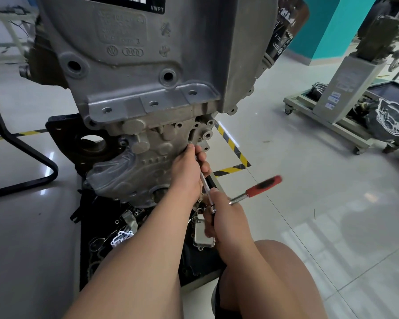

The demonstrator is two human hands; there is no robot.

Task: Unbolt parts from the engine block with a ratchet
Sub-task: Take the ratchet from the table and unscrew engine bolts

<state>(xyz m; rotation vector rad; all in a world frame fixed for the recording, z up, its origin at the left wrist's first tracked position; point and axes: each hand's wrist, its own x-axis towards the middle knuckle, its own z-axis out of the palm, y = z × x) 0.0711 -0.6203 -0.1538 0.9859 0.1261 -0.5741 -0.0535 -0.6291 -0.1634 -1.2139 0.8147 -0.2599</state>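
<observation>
The left hand reaches up to the lower right edge of the grey cast engine block. Its fingers are curled around the upper end of a slim chrome extension bar, right where the bar meets the casting. What the bar's tip sits on is hidden behind those fingers.

The bar runs down and slightly right from the left fingers to the right hand. The right hand's fingers are wrapped around the head of the ratchet, with the thumb lying along the top near the joint with the bar. The ratchet's red and black handle sticks out up and to the right of the right fingers, over the tiled floor, and it is blurred.

The engine block stands upright above both hands, its empty bolt holes facing the camera. Directly below the right fingers, a silver ribbed housing lies on a black mat. Left of it, under the left forearm, are a white gasket-like part and other small loose pieces.

Yellow and black floor tape runs just right of the left fingers. Well to the right of both hands is a wheeled engine stand. A black metal frame stands far to the left of them. The person's bare knee is below the right wrist.
</observation>
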